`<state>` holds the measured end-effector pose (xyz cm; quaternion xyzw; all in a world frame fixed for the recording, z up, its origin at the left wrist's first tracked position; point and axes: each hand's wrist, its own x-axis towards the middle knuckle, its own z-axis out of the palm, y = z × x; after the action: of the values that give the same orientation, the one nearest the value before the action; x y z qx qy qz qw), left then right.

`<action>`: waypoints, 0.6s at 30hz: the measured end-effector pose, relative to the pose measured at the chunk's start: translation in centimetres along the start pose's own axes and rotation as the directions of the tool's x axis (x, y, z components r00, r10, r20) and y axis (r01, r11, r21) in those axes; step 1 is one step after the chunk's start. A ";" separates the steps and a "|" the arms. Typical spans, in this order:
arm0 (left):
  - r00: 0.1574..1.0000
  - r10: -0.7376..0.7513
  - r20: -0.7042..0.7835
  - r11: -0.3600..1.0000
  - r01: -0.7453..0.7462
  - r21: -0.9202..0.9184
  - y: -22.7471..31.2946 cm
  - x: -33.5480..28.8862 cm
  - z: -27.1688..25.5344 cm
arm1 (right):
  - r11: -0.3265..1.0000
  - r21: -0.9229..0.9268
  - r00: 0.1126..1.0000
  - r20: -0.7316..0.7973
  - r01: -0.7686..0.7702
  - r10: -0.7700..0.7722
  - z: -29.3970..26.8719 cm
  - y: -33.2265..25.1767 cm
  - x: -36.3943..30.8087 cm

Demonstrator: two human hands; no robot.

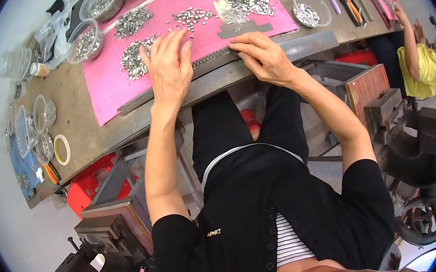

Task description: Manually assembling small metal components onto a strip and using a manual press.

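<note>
A long dark metal strip (pixel 205 64) lies along the table's near edge, with a row of small silvery pieces set along it. My left hand (pixel 169 72) is over the strip's left part with its fingers spread, beside a pile of small shiny metal pieces (pixel 133 60); nothing shows in its grasp. At the strip's right part, my right hand (pixel 264 57) has its fingers and thumb drawn together at the row; what they pinch is hidden. Just beyond them, thin metal pins (pixel 234 16) lie by a flat grey bar (pixel 244 29).
A pink mat (pixel 105 95) carries several metal piles. Plastic tubs (pixel 86 41) stand left, another tub (pixel 312 8) right, near pliers (pixel 350 8). A tape roll (pixel 62 149) lies at the left edge. A person in a yellow shirt (pixel 426 69) works at far right.
</note>
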<state>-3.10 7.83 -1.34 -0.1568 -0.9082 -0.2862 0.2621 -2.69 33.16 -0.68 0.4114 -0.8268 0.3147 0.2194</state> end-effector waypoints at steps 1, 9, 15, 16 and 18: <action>0.999 0.041 0.015 0.998 -0.042 0.057 -0.7 0.8 0.3 | 1.000 -0.030 1.000 0.004 0.007 -0.007 0.1 -0.1 0.4; 0.870 0.072 0.488 0.987 -0.133 0.090 -2.2 2.5 -1.0 | 0.995 -0.068 0.997 0.005 -0.078 0.079 1.1 1.9 2.8; 0.963 0.052 0.264 0.999 -0.050 -0.015 -2.4 -0.1 -3.0 | 0.976 -0.217 0.980 0.189 -0.026 0.068 3.3 3.8 5.7; 0.963 0.052 0.264 0.999 -0.051 -0.013 -2.6 0.2 -3.0 | 0.973 -0.229 0.977 0.200 -0.031 0.078 4.0 3.8 6.2; 0.983 -0.049 0.177 0.993 0.068 -0.099 -2.8 0.7 -3.0 | 0.966 -0.258 0.965 0.253 -0.008 0.076 4.1 3.7 6.0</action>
<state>-3.78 3.89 -0.10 -0.1678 -0.9157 -0.3260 0.1647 -9.49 28.77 -1.08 0.3998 -0.8906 0.1535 0.1531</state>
